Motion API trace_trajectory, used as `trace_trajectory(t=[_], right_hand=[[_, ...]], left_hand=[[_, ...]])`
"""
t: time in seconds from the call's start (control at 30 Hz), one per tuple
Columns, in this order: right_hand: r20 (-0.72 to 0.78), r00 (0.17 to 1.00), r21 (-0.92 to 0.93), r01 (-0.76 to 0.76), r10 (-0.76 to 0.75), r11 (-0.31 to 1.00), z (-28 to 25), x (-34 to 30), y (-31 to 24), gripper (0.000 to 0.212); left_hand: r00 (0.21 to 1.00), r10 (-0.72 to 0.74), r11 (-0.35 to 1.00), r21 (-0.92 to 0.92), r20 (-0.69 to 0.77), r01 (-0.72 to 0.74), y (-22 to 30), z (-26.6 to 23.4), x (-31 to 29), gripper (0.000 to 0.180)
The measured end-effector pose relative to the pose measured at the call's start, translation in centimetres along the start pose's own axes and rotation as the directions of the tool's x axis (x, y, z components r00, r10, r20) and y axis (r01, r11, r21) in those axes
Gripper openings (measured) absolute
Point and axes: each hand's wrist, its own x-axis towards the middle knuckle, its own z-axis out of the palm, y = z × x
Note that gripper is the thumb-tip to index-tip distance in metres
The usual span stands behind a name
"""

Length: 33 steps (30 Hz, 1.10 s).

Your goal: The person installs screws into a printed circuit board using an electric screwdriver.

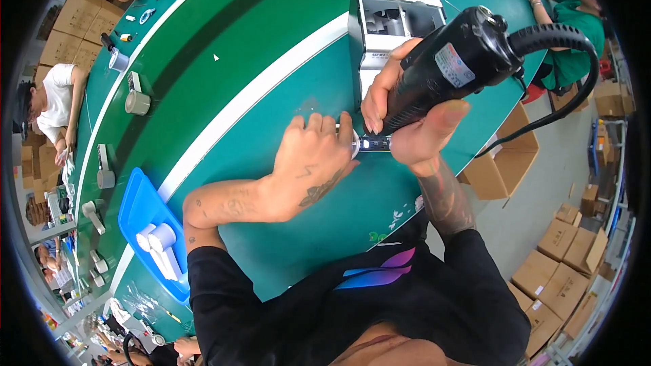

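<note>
My right hand (415,142) grips a thick black corded electric screwdriver (434,68), tilted over the green table; its cable loops off to the right. The tool's working end points down toward a small white piece (355,144), and a lit strip (374,144) shows between the two hands. My left hand (315,156) is curled palm down around that white piece against the tabletop. Most of the piece is covered by the fingers, so its full shape cannot be seen, nor whether the bit touches it.
Behind the screwdriver stands a white box-shaped machine (361,34) with an open top. A blue tray (129,213) with white handled devices lies left. White devices sit along the green belt (224,61). Co-workers sit across and at right; an open carton (505,163) stands right.
</note>
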Motion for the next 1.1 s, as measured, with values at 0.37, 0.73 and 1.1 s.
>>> trace_trajectory(t=[0.37,0.73,1.1], right_hand=[[0.077,0.997,0.078,-0.017,0.011,0.997,0.1,-1.3,0.5,0.094],[-0.096,0.956,-0.237,0.248,-0.277,0.939,-3.2,2.8,-4.4,0.104],[-0.059,0.998,-0.082,0.002,-0.007,0.997,-1.4,-0.6,-2.6,0.102]], left_hand=[[0.999,0.023,0.998,0.051,0.047,-0.025,0.0,-0.3,0.2,0.061],[0.999,0.035,0.999,-0.008,-0.029,-0.035,-0.1,0.3,0.4,0.06],[1.0,0.019,0.999,-0.026,-0.004,-0.019,-0.1,0.3,0.2,0.059]])
